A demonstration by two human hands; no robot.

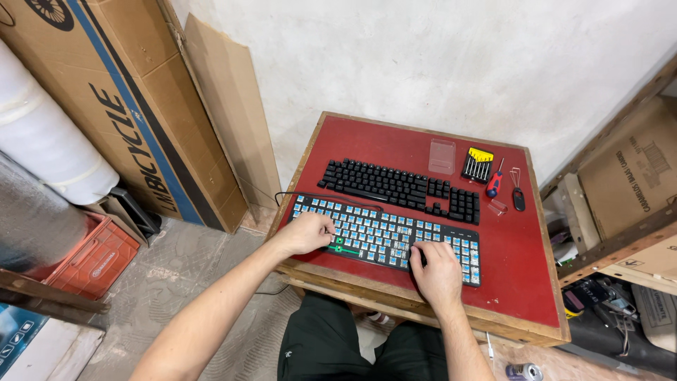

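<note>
Two keyboards lay side by side on a red-topped wooden table [437,137] set against a pale wall, seen from the head camera; the nearer keyboard [384,238], stripped of its caps so that rows of blue switches showed, sat along the table's front edge, while the set of black keycaps [398,189] lay just behind it, laid out in keyboard order.

The left hand [307,233] rested at the bare board's left end, fingers curled loosely and pressed together over the switches near a green strip; the right hand [436,271] lay flat on its right half, fingers spread slightly across the switches; neither pinched anything that could be made out.

The board looked stiff and fairly light, likely safest gripped by its two short ends rather than by the exposed switches, whose stems seemed easy to snag or bend.

Both forearms reached in from the lower frame, elbows bent, wrists low over the table edge.

A small screwdriver set [479,164], a red-handled screwdriver [495,185], a clear plastic lid [442,155] and a wire keycap puller [517,190] lay beyond the keycaps.
</note>
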